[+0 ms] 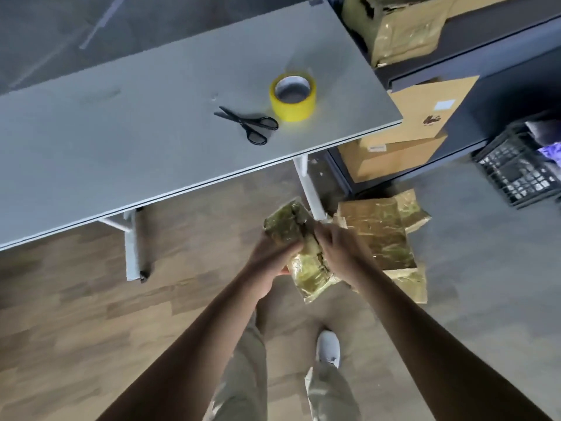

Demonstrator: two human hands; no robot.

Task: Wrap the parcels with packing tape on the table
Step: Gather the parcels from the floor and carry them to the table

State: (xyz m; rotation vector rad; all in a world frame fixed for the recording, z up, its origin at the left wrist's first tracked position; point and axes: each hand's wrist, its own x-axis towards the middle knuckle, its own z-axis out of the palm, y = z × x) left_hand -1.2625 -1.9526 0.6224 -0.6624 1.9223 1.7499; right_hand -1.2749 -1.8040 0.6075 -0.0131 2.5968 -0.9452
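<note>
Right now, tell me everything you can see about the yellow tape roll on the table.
The yellow tape roll is a wide ring of glossy yellow packing tape on a pale core, hollow in the middle. It lies flat, opening up, on the grey table near its right end. Black scissors lie just beside it, seemingly apart. Nothing but the table touches it, and no loose end shows.

One roll of yellow packing tape point(293, 112) and one pair of black scissors point(252, 126) are counted on the single bench point(121, 132). Two hands are seen, the left hand point(273, 256) and the right hand point(337, 247), and what appear to be two tape-wrapped parcels point(285, 223) are held between them. At least two more wrapped parcels point(382, 235) are piled on the floor; their exact number cannot be told. Two cardboard boxes point(431, 110), one black crate point(519, 174) and one white shoe point(328, 347) are also seen.
</note>
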